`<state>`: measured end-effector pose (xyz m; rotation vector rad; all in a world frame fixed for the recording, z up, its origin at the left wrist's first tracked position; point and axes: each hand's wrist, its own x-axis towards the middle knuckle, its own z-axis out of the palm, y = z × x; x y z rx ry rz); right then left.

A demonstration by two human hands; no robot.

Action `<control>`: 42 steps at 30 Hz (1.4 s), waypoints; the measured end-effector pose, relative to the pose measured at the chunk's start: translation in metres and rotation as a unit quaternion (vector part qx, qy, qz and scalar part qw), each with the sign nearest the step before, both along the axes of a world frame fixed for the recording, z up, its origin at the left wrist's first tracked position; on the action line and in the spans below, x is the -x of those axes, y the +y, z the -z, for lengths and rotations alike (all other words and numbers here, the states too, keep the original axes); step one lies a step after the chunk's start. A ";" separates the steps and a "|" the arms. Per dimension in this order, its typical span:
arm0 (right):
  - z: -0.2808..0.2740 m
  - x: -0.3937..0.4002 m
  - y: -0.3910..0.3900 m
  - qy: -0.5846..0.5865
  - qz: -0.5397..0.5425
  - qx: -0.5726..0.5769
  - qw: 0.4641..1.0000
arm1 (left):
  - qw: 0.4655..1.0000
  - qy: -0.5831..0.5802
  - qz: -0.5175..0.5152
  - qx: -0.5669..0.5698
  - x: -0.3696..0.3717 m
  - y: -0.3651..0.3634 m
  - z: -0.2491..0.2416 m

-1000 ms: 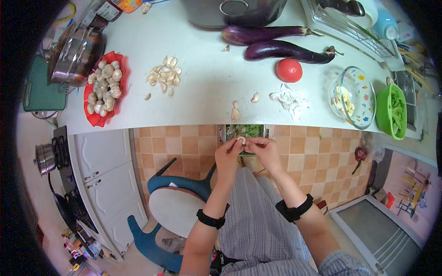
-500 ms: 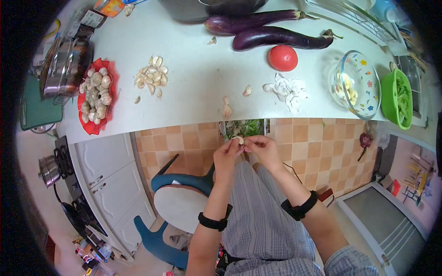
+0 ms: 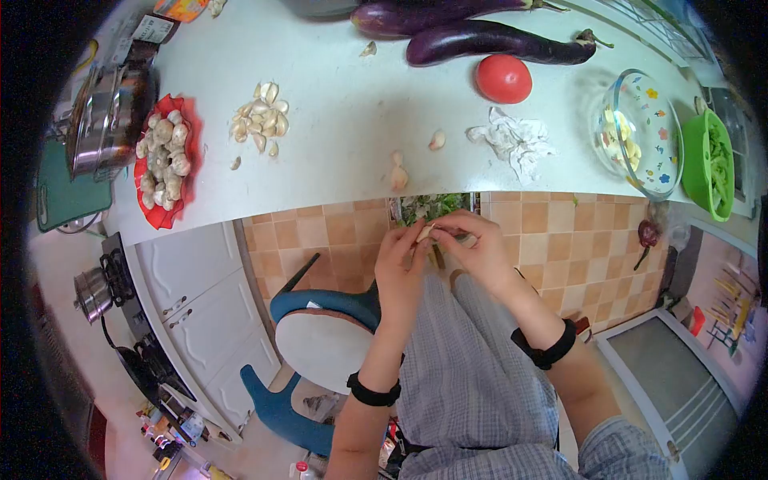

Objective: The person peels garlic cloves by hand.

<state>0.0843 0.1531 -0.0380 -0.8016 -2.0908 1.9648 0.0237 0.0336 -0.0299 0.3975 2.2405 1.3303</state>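
Note:
Between my fingertips, just in front of the counter edge, is a garlic clove (image 3: 426, 233). My left hand (image 3: 402, 254) pinches it from the left, and the fingers of my right hand (image 3: 470, 242) close on it from the other side. Below my hands sits a bin (image 3: 436, 206) with green scraps in it. Loose garlic cloves (image 3: 261, 117) lie in a pile on the counter, with a few pieces of garlic (image 3: 398, 172) nearer the edge. At the right, a flowered glass bowl (image 3: 656, 144) holds pale peeled cloves.
On the white counter (image 3: 336, 136) are two eggplants (image 3: 500, 42), a tomato (image 3: 504, 78), a crumpled tissue (image 3: 512, 140), a red dish (image 3: 152, 210) of garlic bulbs and a green basket (image 3: 698, 172) of green vegetables. A steel pot (image 3: 108, 120) stands far left. A chair (image 3: 324, 352) is beside my legs.
My view has shifted slightly. My right hand has come closer over the clove, its fingers now covering more of it. The clove has turned between my fingertips.

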 end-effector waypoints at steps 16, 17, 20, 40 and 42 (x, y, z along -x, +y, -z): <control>-0.004 0.007 0.005 -0.020 -0.123 -0.085 0.989 | 0.973 0.171 0.098 0.119 0.011 -0.011 -0.018; -0.003 0.007 0.004 -0.022 -0.126 -0.108 0.986 | 0.973 0.171 0.098 0.119 0.011 -0.011 -0.019; -0.004 0.009 0.003 -0.027 -0.122 -0.098 0.987 | 0.975 0.164 0.080 0.128 0.012 -0.011 -0.020; 0.000 0.006 -0.003 -0.046 0.011 0.377 0.925 | 0.956 -0.273 -0.036 -0.097 0.025 -0.010 -0.024; 0.000 0.005 -0.003 -0.058 0.032 0.428 0.902 | 0.924 -0.348 -0.075 -0.136 0.022 -0.011 -0.016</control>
